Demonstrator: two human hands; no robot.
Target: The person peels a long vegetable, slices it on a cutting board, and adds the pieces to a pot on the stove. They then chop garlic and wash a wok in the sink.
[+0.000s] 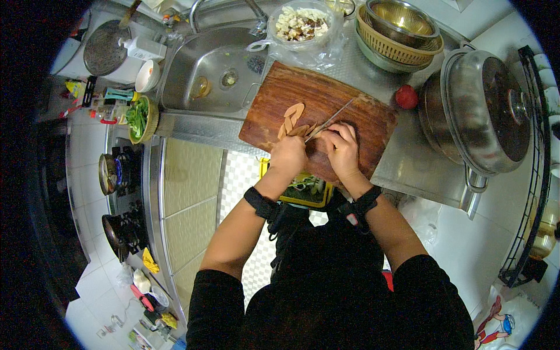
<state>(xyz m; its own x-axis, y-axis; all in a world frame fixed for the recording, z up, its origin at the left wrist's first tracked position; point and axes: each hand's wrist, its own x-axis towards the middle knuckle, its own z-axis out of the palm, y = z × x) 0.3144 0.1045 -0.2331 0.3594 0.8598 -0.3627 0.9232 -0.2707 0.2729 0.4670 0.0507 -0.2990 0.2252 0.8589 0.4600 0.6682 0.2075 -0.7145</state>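
Note:
My left hand (289,156) is closed around the handle of a kitchen knife (336,116), the handle hidden in the fist. Its blade slants up and to the right across a wooden cutting board (372,114). Just right of the blade, my right hand (343,148) has its bent fingertips on a piece of tan, sausage-like food (322,134), mostly covered by the fingers. Thin oval slices (294,113) of the same colour lie in a curved row left of the blade, some overlapping. The left fist partly hides the nearest ones.
A steel sink (188,94) adjoins the board's left side. Beyond the board stands a plastic bowl of chopped food (302,24). Stacked baskets and bowls (396,37), a red round item (407,97) and a large lidded pot (463,109) are at right. A blue flame burns under a pan (106,174).

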